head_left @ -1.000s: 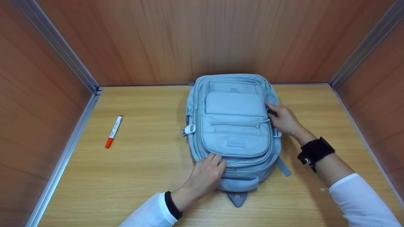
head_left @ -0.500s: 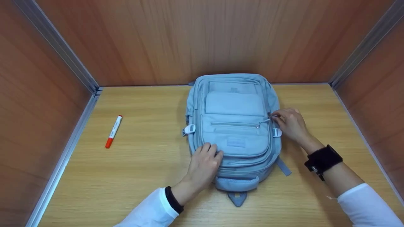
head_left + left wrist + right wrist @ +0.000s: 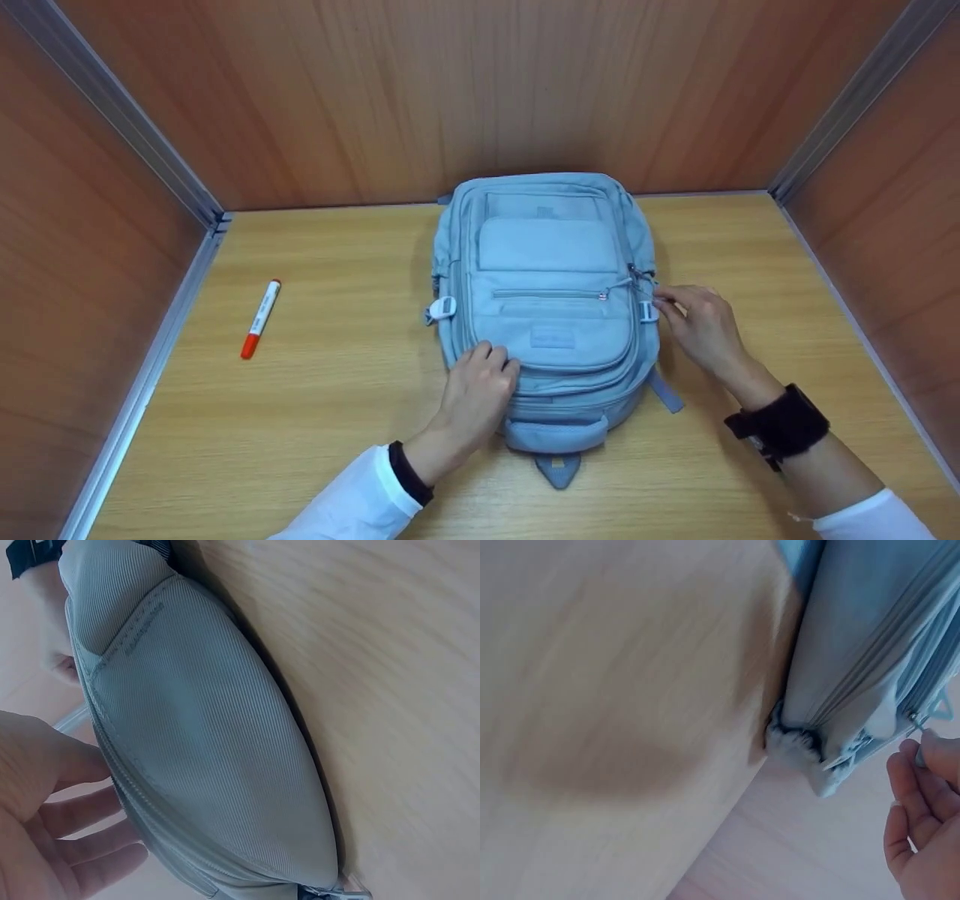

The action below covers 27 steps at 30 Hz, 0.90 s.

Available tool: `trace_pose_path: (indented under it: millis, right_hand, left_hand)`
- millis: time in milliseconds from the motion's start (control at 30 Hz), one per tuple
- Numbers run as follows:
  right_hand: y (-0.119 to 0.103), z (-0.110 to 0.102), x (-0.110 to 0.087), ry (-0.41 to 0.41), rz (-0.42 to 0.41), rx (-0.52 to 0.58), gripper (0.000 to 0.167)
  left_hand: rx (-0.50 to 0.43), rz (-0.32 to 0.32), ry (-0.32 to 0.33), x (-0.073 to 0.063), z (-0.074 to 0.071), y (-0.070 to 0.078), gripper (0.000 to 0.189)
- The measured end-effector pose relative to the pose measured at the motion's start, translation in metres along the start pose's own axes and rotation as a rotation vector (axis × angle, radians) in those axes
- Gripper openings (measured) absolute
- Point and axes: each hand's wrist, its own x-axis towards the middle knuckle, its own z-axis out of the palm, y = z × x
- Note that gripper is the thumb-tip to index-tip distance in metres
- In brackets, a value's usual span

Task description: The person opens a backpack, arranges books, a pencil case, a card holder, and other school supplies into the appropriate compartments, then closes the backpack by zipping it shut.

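A light blue backpack (image 3: 551, 247) lies front side up, its grab handle (image 3: 556, 435) toward me. At its right side my right hand (image 3: 701, 326) pinches a zipper pull (image 3: 920, 757) between thumb and forefinger. The slider shows just off those fingertips in the right wrist view. My left hand (image 3: 480, 382) rests on the lower left corner of the bag, fingers over the front. In the left wrist view its thumb touches the zipped edge (image 3: 124, 772), and the fingers reach behind that edge, fairly straight. Another zipper (image 3: 551, 294) crosses the front pocket.
A white marker with a red cap (image 3: 261, 319) lies on the wooden table (image 3: 337, 420) to the left. Wood-grain panels (image 3: 487, 90) with metal edging stand at the back and both sides. White buckles (image 3: 442, 307) sit at the bag's sides.
My right hand has moved from the bag's right edge, down and outward, now with the zipper pull. My left hand has shifted slightly up and left on the bag. The head view has tilted a little.
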Motion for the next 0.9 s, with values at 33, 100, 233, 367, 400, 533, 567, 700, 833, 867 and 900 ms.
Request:
trace_pose_path:
  millis: [33,100,233,367,400,533,567,700,833,867,900]
  right_hand:
    - [-0.002,0.000,-0.003,0.000,0.010,0.003,0.018]
    - [-0.007,-0.001,-0.010,-0.002,0.026,0.007,0.019]
    - [-0.014,-0.003,-0.023,0.005,0.042,-0.003,0.019]
    - [-0.022,-0.005,-0.035,0.041,0.040,-0.012,0.019]
    - [-0.024,-0.005,-0.037,0.051,0.039,-0.010,0.020]
    - [-0.034,-0.007,-0.047,0.065,0.059,0.017,0.022]
    - [-0.037,-0.007,-0.049,0.061,0.073,0.030,0.022]
    - [-0.047,-0.010,-0.057,0.058,0.103,0.073,0.023]
    - [-0.054,-0.012,-0.063,0.068,0.100,0.090,0.025]
    - [-0.056,-0.012,-0.065,0.069,0.097,0.094,0.025]
    - [-0.058,-0.013,-0.066,0.069,0.095,0.098,0.026]
  left_hand:
    - [-0.007,-0.001,-0.002,0.000,0.000,0.000,0.018]
    - [-0.017,-0.004,-0.006,0.000,0.000,0.000,0.019]
    - [-0.027,-0.005,-0.009,-0.001,0.000,0.000,0.019]
    - [-0.034,-0.009,0.013,0.000,0.002,0.000,0.017]
    - [-0.032,-0.009,0.024,0.000,0.003,0.000,0.015]
    - [-0.022,-0.011,0.059,0.001,0.006,0.001,0.012]
    - [-0.024,-0.013,0.060,0.001,0.006,0.001,0.012]
    - [-0.034,-0.026,0.040,0.002,0.005,0.002,0.012]
    - [-0.044,-0.039,0.010,0.002,0.004,0.003,0.014]
    - [-0.046,-0.041,0.005,0.002,0.004,0.003,0.014]
    - [-0.049,-0.041,0.001,0.002,0.004,0.003,0.015]
